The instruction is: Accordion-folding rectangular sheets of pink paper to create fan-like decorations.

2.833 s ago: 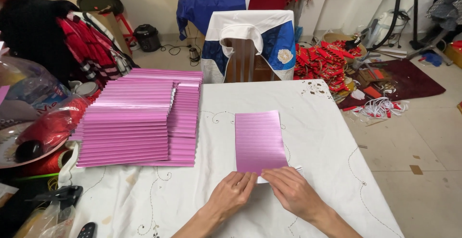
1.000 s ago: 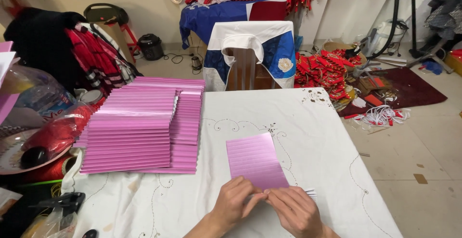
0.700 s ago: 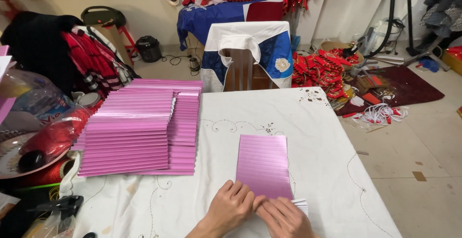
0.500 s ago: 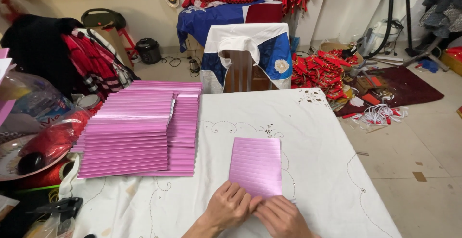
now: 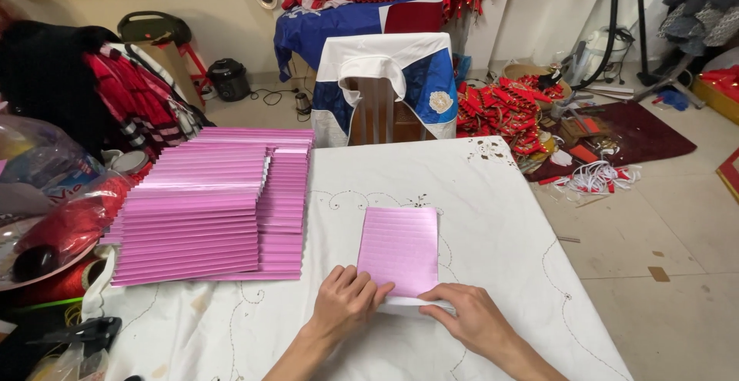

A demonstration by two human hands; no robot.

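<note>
Hands are both down at the near edge of a pink ribbed sheet [image 5: 399, 248] lying flat on the white tablecloth [image 5: 493, 196]. The left hand [image 5: 348, 304] has its fingers bent, pressing on the sheet's near left corner, and the right hand [image 5: 469, 321] lies flat with its fingertips on the folded white bottom edge. Neither is gripping it, just pinning it. The sheet stretches away from them toward the chair [image 5: 385, 88]. A big fanned stack of pink sheets [image 5: 208, 204] sits well off to the left.
</note>
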